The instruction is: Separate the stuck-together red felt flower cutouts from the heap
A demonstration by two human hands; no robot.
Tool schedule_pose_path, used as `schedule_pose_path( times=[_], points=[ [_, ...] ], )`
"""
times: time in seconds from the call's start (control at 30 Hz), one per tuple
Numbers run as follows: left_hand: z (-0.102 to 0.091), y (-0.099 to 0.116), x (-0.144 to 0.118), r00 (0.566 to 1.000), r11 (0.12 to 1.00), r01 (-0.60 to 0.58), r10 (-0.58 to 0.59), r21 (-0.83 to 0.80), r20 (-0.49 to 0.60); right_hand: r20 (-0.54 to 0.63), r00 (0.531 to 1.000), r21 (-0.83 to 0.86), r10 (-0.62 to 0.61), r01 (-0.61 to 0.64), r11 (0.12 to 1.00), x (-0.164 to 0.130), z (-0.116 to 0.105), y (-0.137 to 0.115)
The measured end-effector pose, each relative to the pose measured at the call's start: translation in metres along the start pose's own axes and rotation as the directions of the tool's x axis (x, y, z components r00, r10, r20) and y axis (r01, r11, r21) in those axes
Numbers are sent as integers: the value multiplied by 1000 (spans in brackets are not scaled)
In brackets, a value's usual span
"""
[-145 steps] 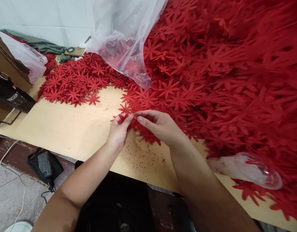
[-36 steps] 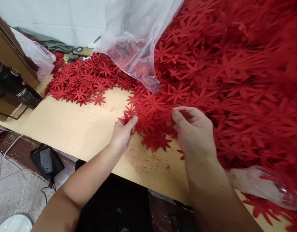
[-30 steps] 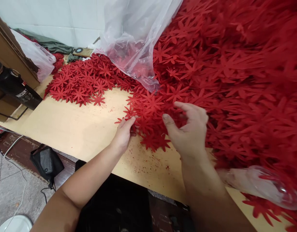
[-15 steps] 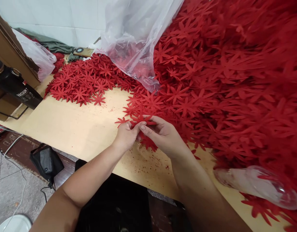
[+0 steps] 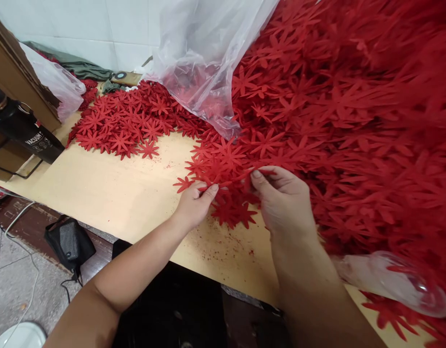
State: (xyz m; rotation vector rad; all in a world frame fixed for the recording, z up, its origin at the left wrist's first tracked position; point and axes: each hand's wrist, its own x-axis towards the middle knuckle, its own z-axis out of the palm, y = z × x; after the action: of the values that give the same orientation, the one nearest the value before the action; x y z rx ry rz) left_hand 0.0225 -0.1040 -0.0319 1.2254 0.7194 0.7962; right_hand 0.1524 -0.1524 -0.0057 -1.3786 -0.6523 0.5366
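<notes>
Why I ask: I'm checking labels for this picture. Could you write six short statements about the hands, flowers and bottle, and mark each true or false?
1. The left hand and right hand both pinch red material. True.
2. The right hand lies flat, fingers spread. False: its fingers are curled in a pinch.
3. Red flowers are heaped on the table. True.
4. All the flowers lie to the right of the hands. False: a heap also lies toward the upper left.
5. The black bottle has white lettering. True.
6. The bottle is at the picture's right edge. False: it is at the left edge.
</notes>
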Motion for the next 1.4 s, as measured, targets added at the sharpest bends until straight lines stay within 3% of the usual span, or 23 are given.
schedule_pose_path(
  times=[0.1, 0.27, 0.4, 0.43, 0.5, 0.6, 0.73, 0.83, 1.0, 1.1, 1.2, 1.3, 1.4],
  points=[
    [-1, -1, 1, 1000, 1000, -9, 9, 26, -5, -23, 998, -120, -55, 52, 991, 7, -6, -3],
    [1, 1, 1, 996, 995, 62, -66, -77, -60, -80, 993, -379, -89, 53, 924, 19, -18, 1],
    [2, 2, 0, 992, 990, 124, -126, -73, -29, -26, 953, -584, -302, 231, 778, 14, -22, 2],
    [2, 2, -1, 992, 990, 124, -126, -72, -27, 41, 949, -582, -312, 276, 765, 9, -20, 0],
    [2, 3, 0, 992, 989, 112, -117, -95, -43, 208, 951, -484, -229, 304, 820, -4, -12, -3],
    [3, 4, 2, 991, 979, 100, -114, -178, -74, 414, 910, -315, -32, 176, 933, -21, 5, -7],
    [2, 5, 2, 987, 962, 120, -143, -244, -76, 485, 874, -199, 32, 75, 977, -26, 19, -5],
    [2, 6, 0, 989, 953, 128, -142, -276, -29, 443, 896, -183, 24, 65, 981, -22, 17, -3],
    [4, 5, -2, 998, 965, 51, -40, -258, 51, 274, 961, -219, -23, 86, 972, -16, 9, 0],
    [3, 5, -1, 996, 973, 83, -71, -216, 63, 103, 993, -266, -63, 88, 960, -6, 4, 1],
    [2, 6, -1, 993, 983, 112, -108, -145, 39, -19, 994, -294, -109, 98, 951, 7, -6, 2],
    [2, 6, -2, 991, 987, 136, -135, -86, 22, -24, 987, -387, -157, 136, 912, 10, -13, 1],
    [2, 6, -2, 991, 988, 130, -131, -88, 2, 145, 983, -366, -115, 162, 917, -3, -11, -2]
  ],
)
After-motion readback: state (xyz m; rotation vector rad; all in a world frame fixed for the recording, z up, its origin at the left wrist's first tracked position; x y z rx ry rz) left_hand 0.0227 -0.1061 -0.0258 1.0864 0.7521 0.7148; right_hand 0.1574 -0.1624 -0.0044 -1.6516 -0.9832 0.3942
